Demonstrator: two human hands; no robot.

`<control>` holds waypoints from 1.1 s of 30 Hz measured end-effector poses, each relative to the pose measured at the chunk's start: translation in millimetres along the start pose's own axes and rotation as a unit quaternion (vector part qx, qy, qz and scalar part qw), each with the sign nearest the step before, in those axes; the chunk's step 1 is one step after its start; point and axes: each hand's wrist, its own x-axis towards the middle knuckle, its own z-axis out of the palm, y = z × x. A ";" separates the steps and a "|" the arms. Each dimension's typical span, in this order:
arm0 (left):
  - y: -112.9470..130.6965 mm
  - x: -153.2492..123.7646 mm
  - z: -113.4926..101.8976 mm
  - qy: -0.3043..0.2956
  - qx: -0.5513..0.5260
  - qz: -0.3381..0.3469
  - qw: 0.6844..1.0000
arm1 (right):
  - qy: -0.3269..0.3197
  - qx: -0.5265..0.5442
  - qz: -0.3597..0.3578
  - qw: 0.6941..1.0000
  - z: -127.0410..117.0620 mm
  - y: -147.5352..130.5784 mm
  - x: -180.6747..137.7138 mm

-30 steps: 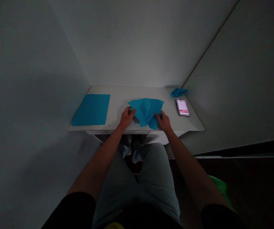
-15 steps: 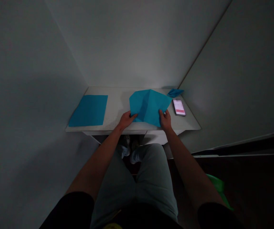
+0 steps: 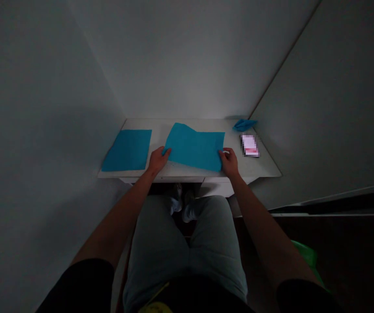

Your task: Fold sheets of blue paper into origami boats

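A blue sheet of paper (image 3: pixel 195 148) is stretched between my two hands over the middle of a white table (image 3: pixel 161 173). My left hand (image 3: pixel 158 160) pinches its near left corner, and the paper bulges up a little on that side. At the near right edge, my right hand (image 3: pixel 229 162) has the sheet between thumb and fingers. Another blue sheet (image 3: pixel 128 150) lies flat to the left of my left hand. Beyond my right hand, a folded blue paper piece (image 3: pixel 244 125) rests in the far right corner.
A phone (image 3: pixel 249 145) with a lit screen lies right of my right hand. Walls (image 3: pixel 187 61) close in the table at the back and both sides. Drawers (image 3: pixel 215 187) sit under its front edge. Something green (image 3: pixel 306 254) stands on the floor at the lower right.
My left hand has moved left, drawing the sheet wider. The paper, earlier raised with a crease down its middle, now lies lower and flatter. My right hand keeps its hold.
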 end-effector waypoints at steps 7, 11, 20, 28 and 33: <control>17.1 -14.7 1.5 0.024 0.173 0.059 0.983 | -0.055 -0.091 -0.053 0.993 6.2 -1.5 -1.8; 35.0 -16.5 35.8 -0.072 0.130 0.144 0.978 | -0.038 -0.130 -0.087 0.987 6.8 1.9 0.0; 16.1 0.4 59.8 -0.183 0.189 0.112 0.958 | -0.195 -0.383 -0.183 0.884 16.8 -8.3 -9.2; -17.3 52.1 31.6 -0.149 0.226 0.072 0.960 | -0.198 -0.405 -0.183 0.874 17.1 -17.2 -14.7; -0.5 57.2 62.0 -0.133 0.179 0.140 0.965 | -0.181 -0.411 -0.187 0.874 17.6 -20.0 -18.4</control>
